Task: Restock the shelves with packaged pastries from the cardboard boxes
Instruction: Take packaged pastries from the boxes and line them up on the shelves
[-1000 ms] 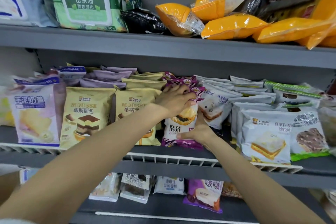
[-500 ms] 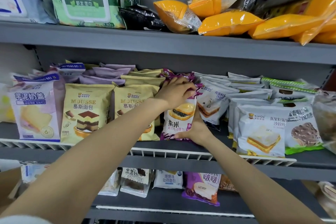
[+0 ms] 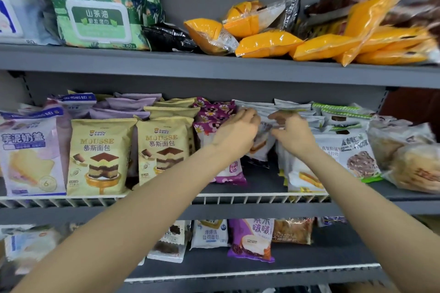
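Head view: both hands seemingly touch white packets.

Both hands have left the purple floral pastry packet. The left hand now lies over the white sandwich-bread packets just right of it, fingers bent at their tops. The right hand has risen beside it, fingers curled into the same white row.
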`<state>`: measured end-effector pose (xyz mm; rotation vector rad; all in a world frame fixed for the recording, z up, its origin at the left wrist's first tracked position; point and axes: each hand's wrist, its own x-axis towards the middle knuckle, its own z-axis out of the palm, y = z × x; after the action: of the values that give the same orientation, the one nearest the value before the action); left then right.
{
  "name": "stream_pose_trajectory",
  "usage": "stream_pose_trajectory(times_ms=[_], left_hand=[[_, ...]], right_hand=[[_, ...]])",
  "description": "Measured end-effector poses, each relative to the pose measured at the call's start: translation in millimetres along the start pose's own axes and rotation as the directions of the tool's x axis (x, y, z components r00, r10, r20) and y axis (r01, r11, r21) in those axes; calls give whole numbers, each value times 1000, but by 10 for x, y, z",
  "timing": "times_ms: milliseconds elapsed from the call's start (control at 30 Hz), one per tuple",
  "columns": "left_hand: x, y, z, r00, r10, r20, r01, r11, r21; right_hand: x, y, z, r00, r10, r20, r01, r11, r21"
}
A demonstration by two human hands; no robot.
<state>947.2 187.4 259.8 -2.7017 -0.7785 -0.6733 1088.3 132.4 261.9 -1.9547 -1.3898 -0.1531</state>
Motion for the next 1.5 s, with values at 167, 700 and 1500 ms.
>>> stream_pose_trajectory(times_ms=[167,700,1500], left_hand=[[400,247,198,976,-111,188,106,994,41],[1032,237,1086,828,-508,238,462,858,225],[1037,199,1113,864,-439,247,390,893,224]], right_hand=[[585,367,-234,994,88,57,-75,976,-203],[1623,709,322,890,-261,375,355,911,-210],[1665,777,259,744,-299,597,397,917,-35]])
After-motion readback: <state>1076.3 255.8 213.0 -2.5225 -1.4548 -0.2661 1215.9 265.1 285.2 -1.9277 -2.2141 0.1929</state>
